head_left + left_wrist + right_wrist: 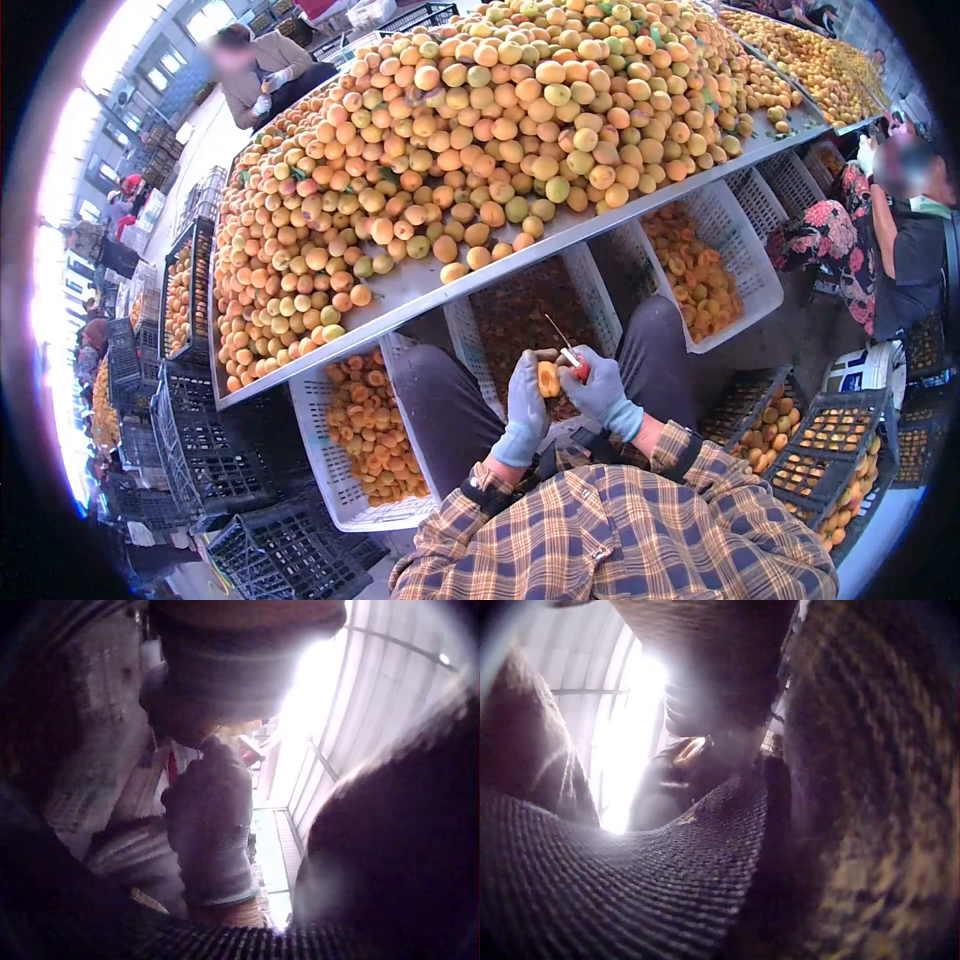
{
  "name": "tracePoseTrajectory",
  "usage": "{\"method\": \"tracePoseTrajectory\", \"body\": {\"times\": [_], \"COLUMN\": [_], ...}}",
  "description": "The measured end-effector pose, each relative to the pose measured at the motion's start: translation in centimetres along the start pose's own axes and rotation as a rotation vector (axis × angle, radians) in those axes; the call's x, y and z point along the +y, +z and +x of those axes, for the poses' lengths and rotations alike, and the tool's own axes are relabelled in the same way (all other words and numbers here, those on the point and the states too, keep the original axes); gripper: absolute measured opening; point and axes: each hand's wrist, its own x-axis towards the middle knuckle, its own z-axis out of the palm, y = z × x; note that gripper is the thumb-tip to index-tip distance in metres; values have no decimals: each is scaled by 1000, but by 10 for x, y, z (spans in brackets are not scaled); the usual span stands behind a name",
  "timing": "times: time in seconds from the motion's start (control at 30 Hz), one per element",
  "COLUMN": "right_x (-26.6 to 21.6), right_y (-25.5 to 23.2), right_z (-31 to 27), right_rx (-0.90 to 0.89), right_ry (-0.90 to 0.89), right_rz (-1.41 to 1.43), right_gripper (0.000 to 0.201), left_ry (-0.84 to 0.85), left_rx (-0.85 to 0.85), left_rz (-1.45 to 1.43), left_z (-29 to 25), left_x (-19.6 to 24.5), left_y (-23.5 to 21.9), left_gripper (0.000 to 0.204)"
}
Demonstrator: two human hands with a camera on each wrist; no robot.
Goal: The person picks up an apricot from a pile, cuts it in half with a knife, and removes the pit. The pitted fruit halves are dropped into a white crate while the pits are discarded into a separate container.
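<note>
Apricot cutting by hand: fruit and knife held together over the crates

A single apricot (pixel 547 379) is held above the lap, between thumb and fingers of the gloved left hand (pixel 525 402). A red-handled knife (pixel 579 369) is gripped in the gloved right hand (pixel 603 391), just beside the fruit, its thin blade angled up and away from the body. Neither of the hands is spread.

The step in hand is judged to be the cutting or pitting of this apricot; whether the cut is complete cannot be told. The next move probably calls for a steady left pinch while the fruit is parted, the blade being kept clear of the fingers.

A large heap of whole apricots (pixel 500 120) is carried on the metal desk (pixel 405 286). Apparently halved fruit is contained in the left white crate (pixel 385 519) and the right white crate (pixel 745 243).

Labels: a dark blue marking is noted on a white bucket (pixel 884 366) at right; no writing or brand is legible.
</note>
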Motion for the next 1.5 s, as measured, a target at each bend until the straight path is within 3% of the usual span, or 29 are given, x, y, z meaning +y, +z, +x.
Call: {"method": "tracePoseTrajectory", "body": {"times": [0.03,0.1,0.17,0.2,0.27,0.3,0.33,0.4,0.47,0.53,0.6,0.67,0.73,0.8,0.83,0.87,0.9,0.93,0.97,1.0,1.1,1.23,1.47,1.5], "right_x": [3,15,20,20,20,28,33,37,27,22,18,16,28,24,12,3,-5,-12,-27,-28,-36,-36,-15,-11], "right_y": [-3,-6,-13,-17,-21,-17,-11,-2,-1,-1,-4,-8,-8,-10,-12,-18,-23,-26,-25,-23,-30,-39,-38,-39], "right_z": [2,8,8,9,4,3,2,2,1,-3,-5,-9,-12,-15,-14,-10,-6,-9,-9,-9,-14,-24,-36,-37], "right_rx": [-48,-124,-229,-229,-315,-309,-315,-300,-287,-210,-191,-200,-193,-221,-216,-215,-262,-313,-278,-278,-352,-314,-271,-273], "right_ry": [64,97,177,172,218,205,198,243,231,125,127,177,203,343,372,378,389,413,288,310,282,269,322,323], "right_rz": [-17,-142,-281,-276,-391,-378,-377,-271,-238,-120,-136,-12,59,369,519,533,588,655,635,640,613,546,376,367], "right_gripper": [45,47,57,57,62,63,63,58,49,41,37,38,34,27,22,22,22,22,26,26,38,39,37,37], "left_ry": [49,237,522,649,526,702,700,760,439,613,266,106,152,127,174,289,206,137,39,-63,-231,-235,-153,-217], "left_rx": [40,168,351,487,687,761,770,604,501,380,291,168,173,135,37,17,-58,-285,-304,-321,-330,-398,-437,-437], "left_rz": [98,549,519,816,1369,1757,1758,1619,1244,1278,1368,1507,1478,1265,666,519,188,-331,-444,-562,-754,-643,-443,-466], "left_z": [1,-17,-33,-41,-49,-51,-41,-8,36,98,139,181,190,188,173,164,125,103,83,61,27,11,-1,-3], "left_x": [-7,36,73,101,130,146,151,162,162,149,150,130,125,122,122,122,142,123,116,113,82,35,28,31], "left_y": [-13,-28,-61,-80,-133,-133,-134,-134,-108,-101,-82,-89,-87,-95,-95,-97,-73,-81,-71,-55,-29,-16,-5,-4], "left_gripper": [42,31,28,24,14,15,15,19,24,31,42,50,46,43,40,43,43,45,47,49,49,54,58,55]}}
